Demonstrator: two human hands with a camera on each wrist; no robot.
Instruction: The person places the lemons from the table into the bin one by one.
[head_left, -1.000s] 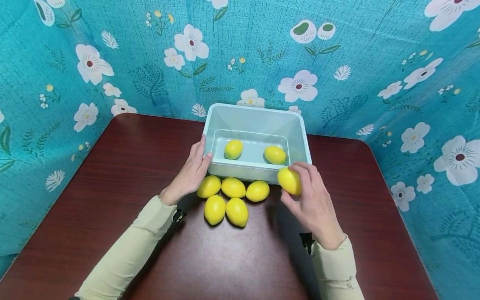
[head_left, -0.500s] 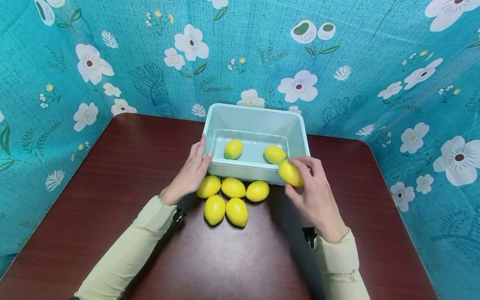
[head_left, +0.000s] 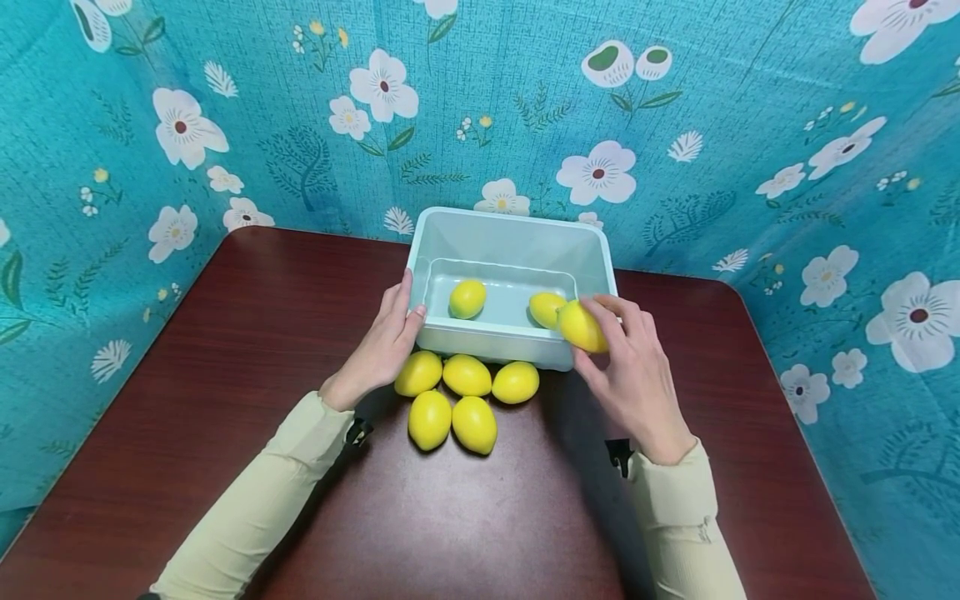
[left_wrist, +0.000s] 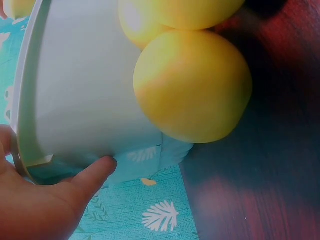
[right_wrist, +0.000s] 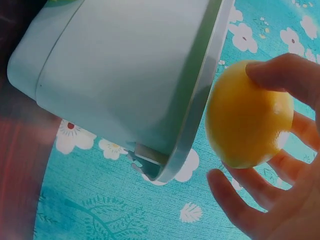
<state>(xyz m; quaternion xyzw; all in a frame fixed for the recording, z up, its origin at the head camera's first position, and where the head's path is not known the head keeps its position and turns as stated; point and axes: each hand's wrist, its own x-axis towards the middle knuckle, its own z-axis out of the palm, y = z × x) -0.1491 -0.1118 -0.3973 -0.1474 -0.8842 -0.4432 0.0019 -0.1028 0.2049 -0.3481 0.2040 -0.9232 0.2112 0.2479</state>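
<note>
My right hand (head_left: 637, 375) pinches a lemon (head_left: 582, 327) between thumb and fingers, just over the front right rim of a pale blue plastic bin (head_left: 487, 340). In the right wrist view, the held lemon (right_wrist: 250, 115) appears beside the bin's rim (right_wrist: 197, 105). Two lemons lie inside the bin, one toward the left (head_left: 468, 298) and another at the right (head_left: 545, 309), partly covered by the held one. My left hand (head_left: 378, 342) rests on the bin's left front corner, fingers straight along the side wall. Its thumb (left_wrist: 97, 172) touches the bin in the left wrist view.
Several lemons (head_left: 467, 377) lie on the dark wooden table (head_left: 480, 517) against the bin's front wall, in two rows. A blue flowered cloth (head_left: 480, 100) hangs behind the table and along both sides.
My right hand has lifted the lemon upward and away from me, from before the bin's front wall to over its rim. The left hand and the bin have stayed put.
</note>
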